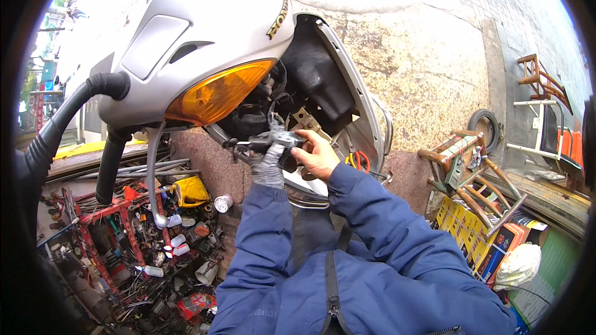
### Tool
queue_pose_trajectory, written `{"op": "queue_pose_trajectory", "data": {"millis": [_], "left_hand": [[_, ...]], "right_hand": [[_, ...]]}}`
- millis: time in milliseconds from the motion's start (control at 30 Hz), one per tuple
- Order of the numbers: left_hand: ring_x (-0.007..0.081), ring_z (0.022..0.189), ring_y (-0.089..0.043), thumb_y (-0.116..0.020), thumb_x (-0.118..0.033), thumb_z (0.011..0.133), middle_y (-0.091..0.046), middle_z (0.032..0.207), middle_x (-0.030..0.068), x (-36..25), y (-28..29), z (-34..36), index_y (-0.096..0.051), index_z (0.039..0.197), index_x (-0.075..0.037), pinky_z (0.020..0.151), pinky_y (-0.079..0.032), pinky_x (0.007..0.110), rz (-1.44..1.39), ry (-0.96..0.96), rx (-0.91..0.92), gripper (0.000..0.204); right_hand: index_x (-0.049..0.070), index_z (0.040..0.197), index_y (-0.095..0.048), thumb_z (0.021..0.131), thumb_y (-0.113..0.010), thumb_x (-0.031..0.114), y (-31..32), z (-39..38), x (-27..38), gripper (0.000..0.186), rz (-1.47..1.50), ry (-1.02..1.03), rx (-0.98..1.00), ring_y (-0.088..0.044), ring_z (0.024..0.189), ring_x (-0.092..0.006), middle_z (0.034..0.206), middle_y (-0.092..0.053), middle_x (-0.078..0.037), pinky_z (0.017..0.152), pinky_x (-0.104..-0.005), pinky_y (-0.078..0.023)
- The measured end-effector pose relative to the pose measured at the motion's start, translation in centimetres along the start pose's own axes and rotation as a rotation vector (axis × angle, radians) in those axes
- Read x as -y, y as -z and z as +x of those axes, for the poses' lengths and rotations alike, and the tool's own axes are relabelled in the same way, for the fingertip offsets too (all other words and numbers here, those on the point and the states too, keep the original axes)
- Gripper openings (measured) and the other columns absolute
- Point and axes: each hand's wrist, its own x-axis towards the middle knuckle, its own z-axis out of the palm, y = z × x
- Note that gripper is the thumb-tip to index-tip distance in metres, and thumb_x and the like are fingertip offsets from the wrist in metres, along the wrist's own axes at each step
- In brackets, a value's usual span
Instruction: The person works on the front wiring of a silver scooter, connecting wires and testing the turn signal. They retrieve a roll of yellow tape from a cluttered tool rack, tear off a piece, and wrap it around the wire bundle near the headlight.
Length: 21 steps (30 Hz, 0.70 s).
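Note:
My left hand [268, 166], in a grey glove, is closed round a small grey metal part with black pieces [280, 138], which looks like a carburetor. From the right, my bare right hand [318, 154] pinches the same part between thumb and fingers. Both hands are just in front of the opened body of a silver-white scooter [217, 12], below its orange turn-signal lens [217, 93]. Behind the part, a black moulded housing [316, 77] and dark components show inside the opening. Red and yellow handles [361, 160] of a hand tool stick up right of my right hand.
The handlebar grip [115, 164] and brake lever [153, 180] jut out at left. Below them, a red rack [124, 217] stands among cluttered tools, bottles and a yellow container [190, 192]. At right are a wooden-legged stool [462, 155], a tyre [486, 129] and yellow boxes [456, 229].

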Motion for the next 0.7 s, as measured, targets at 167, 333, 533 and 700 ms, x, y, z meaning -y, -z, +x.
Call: {"op": "queue_pose_trajectory", "data": {"millis": [167, 333, 533, 700], "left_hand": [[0.0177, 0.096, -0.062, -0.072, -0.006, 0.079, -0.064, 0.107, 0.0083, -1.6, -1.1, 1.7, -0.059, 0.113, -0.003, 0.087, -0.051, 0.032, 0.271, -0.15, 0.08, 0.036], [0.0281, 0.092, -0.064, -0.067, -0.007, 0.082, -0.063, 0.106, 0.0133, -3.8, -1.4, 2.4, -0.056, 0.115, -0.002, 0.08, -0.058, 0.041, -0.119, 0.033, -0.099, 0.035], [0.032, 0.085, -0.066, -0.063, -0.017, 0.087, -0.061, 0.104, 0.0159, -5.1, -1.9, 3.8, -0.051, 0.117, -0.005, 0.068, -0.061, 0.046, -0.244, 0.283, -0.354, 0.035], [0.0175, 0.048, -0.057, -0.062, -0.029, 0.09, -0.063, 0.068, 0.0083, -5.9, -2.5, 6.1, -0.06, 0.097, -0.007, 0.039, -0.049, 0.031, -0.047, 0.401, -0.464, 0.024]], "right_hand": [[0.0, 0.126, -0.048, 0.083, -0.068, 0.017, -0.5, 0.8, -0.1, 0.051, -0.056, 0.155, -0.085, -0.051, 0.065, -0.0099, 0.076, -0.056, -0.002, 0.058, -0.0269, -0.045], [0.001, 0.124, -0.052, 0.086, -0.064, 0.011, -1.3, 1.1, 1.5, 0.041, 0.111, 0.25, -0.078, -0.053, 0.069, -0.0098, 0.079, -0.059, -0.002, 0.064, -0.0263, -0.046], [-0.001, 0.106, -0.061, 0.089, -0.048, 0.004, 2.5, -2.4, -0.5, 0.022, 0.197, 0.05, -0.159, -0.056, 0.07, -0.0116, 0.082, -0.058, -0.008, 0.047, -0.0236, -0.049], [-0.002, 0.097, -0.064, 0.086, -0.05, 0.006, 5.2, -5.6, -3.9, 0.019, 0.025, 0.034, -0.272, -0.052, 0.061, -0.0095, 0.074, -0.058, -0.004, 0.051, -0.0247, -0.045]]}}
